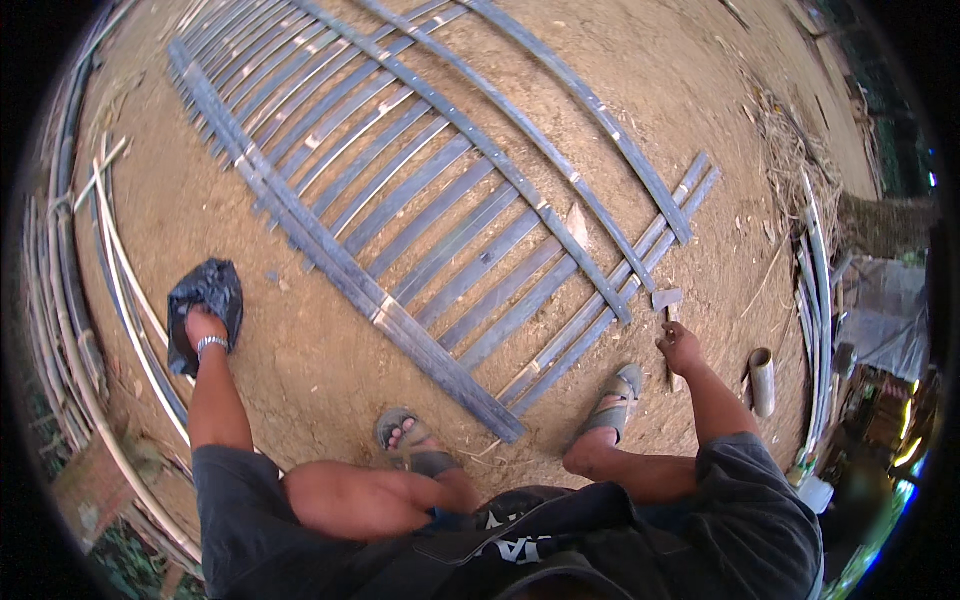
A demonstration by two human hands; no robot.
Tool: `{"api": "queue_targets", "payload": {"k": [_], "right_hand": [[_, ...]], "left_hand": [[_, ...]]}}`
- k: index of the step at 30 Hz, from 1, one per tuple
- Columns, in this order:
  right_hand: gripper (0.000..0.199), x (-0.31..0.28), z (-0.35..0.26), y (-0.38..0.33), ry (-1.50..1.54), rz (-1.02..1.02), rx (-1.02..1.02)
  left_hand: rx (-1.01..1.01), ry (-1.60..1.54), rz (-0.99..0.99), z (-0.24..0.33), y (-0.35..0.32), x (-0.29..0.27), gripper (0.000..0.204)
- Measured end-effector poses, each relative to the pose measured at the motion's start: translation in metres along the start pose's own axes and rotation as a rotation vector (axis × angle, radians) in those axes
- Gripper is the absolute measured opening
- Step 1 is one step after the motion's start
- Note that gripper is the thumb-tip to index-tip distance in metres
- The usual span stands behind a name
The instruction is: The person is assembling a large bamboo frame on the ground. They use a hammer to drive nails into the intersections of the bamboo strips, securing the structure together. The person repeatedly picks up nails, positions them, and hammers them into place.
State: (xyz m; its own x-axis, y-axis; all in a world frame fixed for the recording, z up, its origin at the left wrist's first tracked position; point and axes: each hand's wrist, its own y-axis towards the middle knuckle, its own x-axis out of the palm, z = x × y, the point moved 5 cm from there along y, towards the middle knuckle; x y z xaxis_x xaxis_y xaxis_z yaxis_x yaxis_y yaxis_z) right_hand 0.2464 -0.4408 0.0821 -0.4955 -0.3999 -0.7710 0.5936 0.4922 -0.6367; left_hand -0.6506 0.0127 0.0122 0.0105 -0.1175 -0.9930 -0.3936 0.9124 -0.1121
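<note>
While your right hand [682, 348] curls fingers round one metal-headed tool [667, 298], your left hand [203, 325] sits in one black bag [228, 285], finger pose untellable. One slatted frame [461, 122] lies ahead between their fingers.

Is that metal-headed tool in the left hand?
No: the right hand grips the tool; the left hand is in a black bag.
</note>
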Motion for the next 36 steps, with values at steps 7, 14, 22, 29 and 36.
{"api": "queue_targets", "payload": {"k": [7,14,22,29,36], "right_hand": [[0.051,0.011,0.08,0.0,-0.003,0.143,0.293],[0.051,0.024,0.02,0.019,0.09,0.063,0.257],[0.049,0.036,0.024,0.046,0.102,0.111,0.115],[0.057,0.024,0.026,0.032,0.168,0.095,0.366],[0.07,0.057,0.059,0.021,0.018,0.083,0.559]], "left_hand": [[-0.06,-0.229,0.023,0.012,-0.012,0.032,0.022],[-0.107,-0.011,0.005,0.011,-0.022,-0.034,0.028],[-0.225,-0.057,-0.038,-0.006,-0.022,-0.015,0.02],[-0.159,-0.275,0.198,0.001,-0.035,-0.046,0.007],[0.218,-0.628,0.347,0.071,-0.1,-0.1,0.008]]}}
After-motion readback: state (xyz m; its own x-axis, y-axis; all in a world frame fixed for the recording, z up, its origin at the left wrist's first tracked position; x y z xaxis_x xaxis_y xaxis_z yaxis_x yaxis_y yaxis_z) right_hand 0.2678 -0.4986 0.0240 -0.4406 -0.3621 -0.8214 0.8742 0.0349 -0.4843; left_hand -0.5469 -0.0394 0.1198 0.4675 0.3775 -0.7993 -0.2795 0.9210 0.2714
